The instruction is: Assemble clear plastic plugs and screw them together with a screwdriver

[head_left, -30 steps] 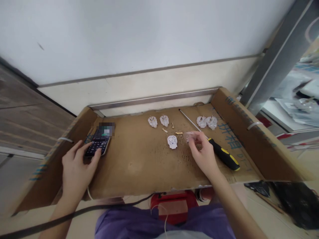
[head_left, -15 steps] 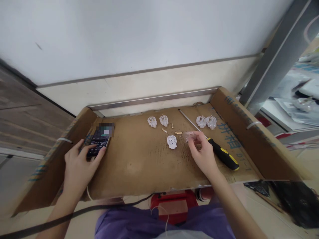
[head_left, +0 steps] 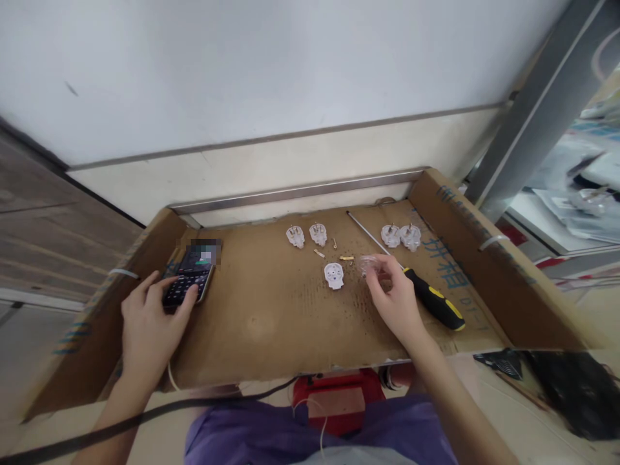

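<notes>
My left hand [head_left: 154, 316] rests over the lower end of a smartphone [head_left: 206, 284], its fingers spread along the phone's edges and lit screen. Between the thumb and fingers of my right hand [head_left: 394, 294] is a clear plastic plug cover [head_left: 367, 265], partly hidden by the fingertips. Just left of it lies a white plug base [head_left: 334, 276]. Small brass pieces [head_left: 347, 258] are scattered behind that base. Two clear plugs with pins up [head_left: 318, 234] stand farther back, and another pair of plugs [head_left: 410, 237] sits to the right.
A long screwdriver with a black and yellow handle [head_left: 436, 300] lies beside my right hand. The cardboard tray [head_left: 261, 323] has raised side walls. A black cable [head_left: 194, 405] crosses in front, above a red object [head_left: 334, 403] below the tray.
My left hand has drawn slightly back and left, its fingers lifting off the middle of the phone, so more of the screen shows. The right hand stays in place with the clear cover.
</notes>
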`<state>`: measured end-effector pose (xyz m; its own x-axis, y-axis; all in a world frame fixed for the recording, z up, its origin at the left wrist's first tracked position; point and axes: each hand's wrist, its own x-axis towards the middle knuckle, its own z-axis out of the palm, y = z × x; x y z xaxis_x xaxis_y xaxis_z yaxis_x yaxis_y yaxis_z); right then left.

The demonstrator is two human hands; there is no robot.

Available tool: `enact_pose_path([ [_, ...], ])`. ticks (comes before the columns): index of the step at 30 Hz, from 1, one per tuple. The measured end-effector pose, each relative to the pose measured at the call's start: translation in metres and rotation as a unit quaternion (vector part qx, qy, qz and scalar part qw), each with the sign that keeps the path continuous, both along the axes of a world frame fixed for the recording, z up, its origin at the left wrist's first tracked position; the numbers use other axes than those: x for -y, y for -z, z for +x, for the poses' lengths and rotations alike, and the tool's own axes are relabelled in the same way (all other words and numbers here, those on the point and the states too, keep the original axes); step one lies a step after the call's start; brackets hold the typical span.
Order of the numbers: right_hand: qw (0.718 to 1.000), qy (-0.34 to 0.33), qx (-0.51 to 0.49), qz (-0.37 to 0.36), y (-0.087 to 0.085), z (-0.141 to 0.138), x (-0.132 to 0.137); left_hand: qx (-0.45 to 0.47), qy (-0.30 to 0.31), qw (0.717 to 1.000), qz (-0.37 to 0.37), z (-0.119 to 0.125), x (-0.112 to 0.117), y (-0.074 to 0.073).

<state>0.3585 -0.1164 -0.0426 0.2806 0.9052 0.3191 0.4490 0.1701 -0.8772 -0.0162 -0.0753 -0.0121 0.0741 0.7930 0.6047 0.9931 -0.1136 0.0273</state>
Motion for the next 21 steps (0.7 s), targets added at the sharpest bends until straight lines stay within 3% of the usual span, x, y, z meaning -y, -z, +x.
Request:
enact_pose_path([
  [5, 1.0, -0.002, 0.001, 0.004, 0.0004, 0.0, -0.0001, -0.043, -0.022, 0.999, -0.015, 0.0079, 0.0043, -0.0048],
  [16, 1.0, -0.003, 0.001, 0.004, 0.0001, 0.0, 0.0, -0.058, -0.026, 0.996, -0.057, 0.0077, 0.0049, 0.0015],
  [21, 1.0, -0.004, -0.001, 0.002, -0.0002, 0.0002, 0.0002, -0.052, -0.044, 0.997, -0.038, 0.0104, 0.0073, -0.0038],
])
